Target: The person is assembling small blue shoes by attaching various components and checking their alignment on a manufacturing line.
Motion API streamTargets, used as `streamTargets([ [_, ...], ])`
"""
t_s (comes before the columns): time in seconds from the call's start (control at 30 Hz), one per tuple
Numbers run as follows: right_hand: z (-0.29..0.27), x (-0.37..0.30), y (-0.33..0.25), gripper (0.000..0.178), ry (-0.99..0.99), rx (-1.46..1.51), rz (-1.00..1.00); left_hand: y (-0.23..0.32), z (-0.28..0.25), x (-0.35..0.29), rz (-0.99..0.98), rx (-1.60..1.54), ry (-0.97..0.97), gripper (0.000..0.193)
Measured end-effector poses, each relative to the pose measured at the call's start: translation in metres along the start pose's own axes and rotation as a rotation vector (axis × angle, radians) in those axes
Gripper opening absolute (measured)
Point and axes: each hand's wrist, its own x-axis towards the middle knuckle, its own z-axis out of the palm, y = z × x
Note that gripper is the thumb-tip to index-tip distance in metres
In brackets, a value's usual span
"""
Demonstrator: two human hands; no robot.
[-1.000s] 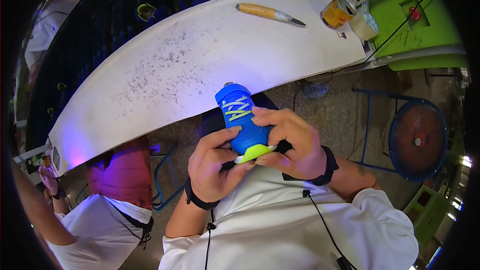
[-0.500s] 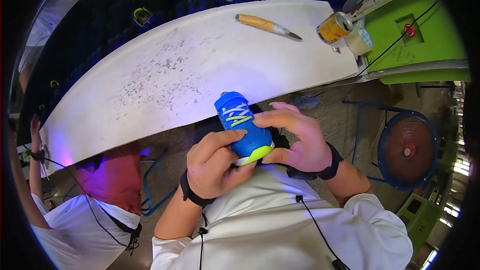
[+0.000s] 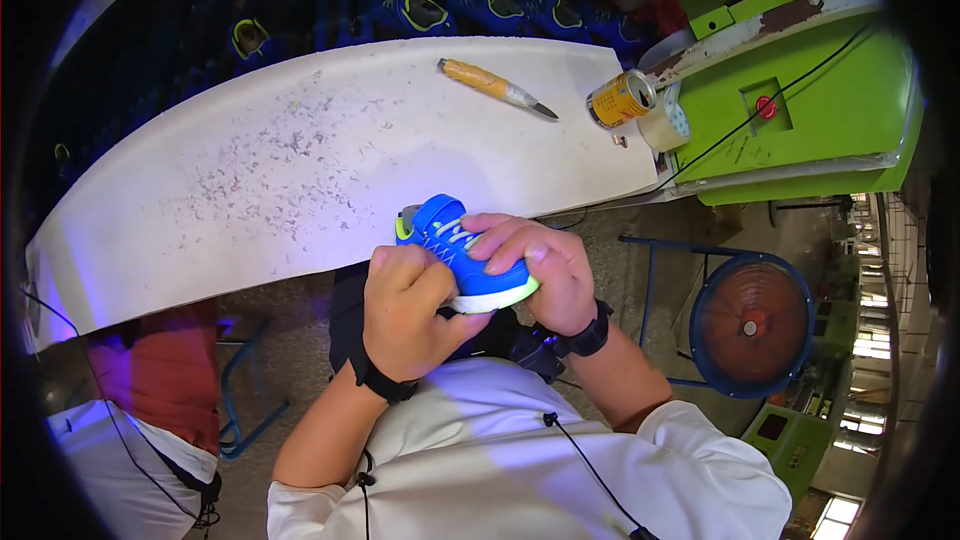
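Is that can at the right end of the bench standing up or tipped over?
Tipped over. The yellow can lies on its side on the white bench, its round end facing the tape roll beside it.

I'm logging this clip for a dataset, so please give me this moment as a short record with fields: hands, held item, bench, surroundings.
left hand: left hand grips the heel end of the shoe
right hand: right hand closed over the shoe's side and sole
held item: small blue shoe, lime trim, white sole
bench: white worktable with knife, tin can, tape roll
surroundings: green machine; fan; another person at lower left
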Motion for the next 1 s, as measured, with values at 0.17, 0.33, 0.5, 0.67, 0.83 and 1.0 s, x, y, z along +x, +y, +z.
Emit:
streamTargets([
  [0.17,-0.011,-0.003,0.006,0.040,0.105,0.084,0.038,-0.011,0.006,-0.004,-0.043,0.110,-0.018,0.041],
  [0.33,-0.020,0.004,-0.026,0.023,0.130,-0.311,0.165,-0.007,0.015,0.018,-0.090,0.209,-0.138,0.041],
  [0.5,-0.019,0.000,-0.019,0.039,0.219,-0.801,0.212,0.002,0.023,0.028,-0.090,0.302,-0.166,0.042],
  [0.67,-0.021,0.012,-0.037,0.039,0.065,-0.536,0.193,-0.010,0.005,0.023,-0.107,0.257,-0.133,0.045],
  [0.83,0.033,0.034,-0.029,0.076,0.063,0.507,0.150,0.003,-0.033,0.014,0.029,0.057,0.033,0.070],
  [1.0,0.053,0.025,-0.010,0.061,-0.179,-0.132,-0.138,0.000,-0.060,-0.028,-0.286,-0.398,0.187,0.054],
])
